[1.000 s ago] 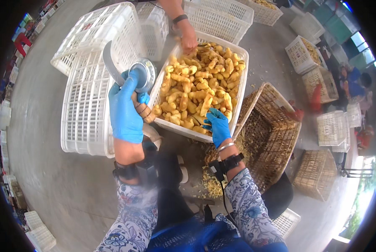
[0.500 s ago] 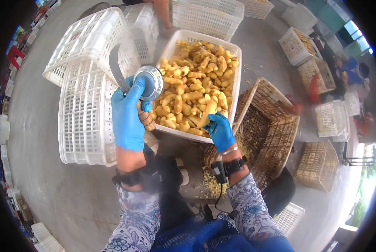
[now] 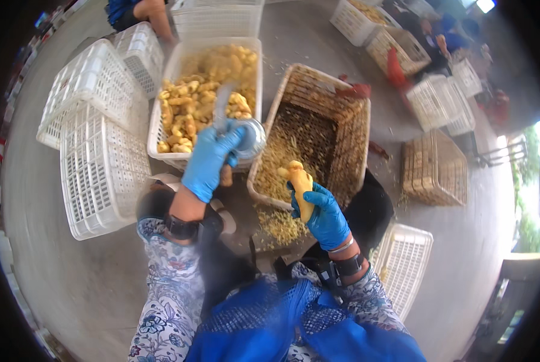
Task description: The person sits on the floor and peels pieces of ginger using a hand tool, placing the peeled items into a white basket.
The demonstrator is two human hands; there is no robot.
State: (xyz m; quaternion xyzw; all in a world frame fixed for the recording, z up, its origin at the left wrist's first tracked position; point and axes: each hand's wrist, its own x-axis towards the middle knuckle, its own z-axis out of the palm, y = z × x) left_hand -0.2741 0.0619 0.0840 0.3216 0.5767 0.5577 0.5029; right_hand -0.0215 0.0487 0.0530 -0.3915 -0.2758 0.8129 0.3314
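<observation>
My left hand [image 3: 205,166], in a blue glove, is closed round a knife whose curved blade [image 3: 222,105] points up and looks smeared by motion. A wooden handle end [image 3: 226,175] shows below the fist. A round metal disc [image 3: 254,139] sits at the thumb side of that hand; how it is attached is hidden. My right hand [image 3: 326,218], also gloved, grips a yellow piece of ginger [image 3: 302,188] upright, its knobbed end above the fingers. Behind the left hand stands a white crate [image 3: 156,128] heaped with ginger [image 3: 194,96].
A dirty brown crate [image 3: 357,136] with peelings [image 3: 270,172] inside stands ahead of my right hand. More scraps [image 3: 280,224] lie on the floor. White crates [image 3: 104,172] stand at left, another [image 3: 403,259] at lower right. A person's leg [image 3: 155,15] shows at upper left.
My right hand has lifted the ginger piece out of the heap and brought it right, before the brown crate. The knife hand has shifted right and lower against the crates. The view has turned right.
</observation>
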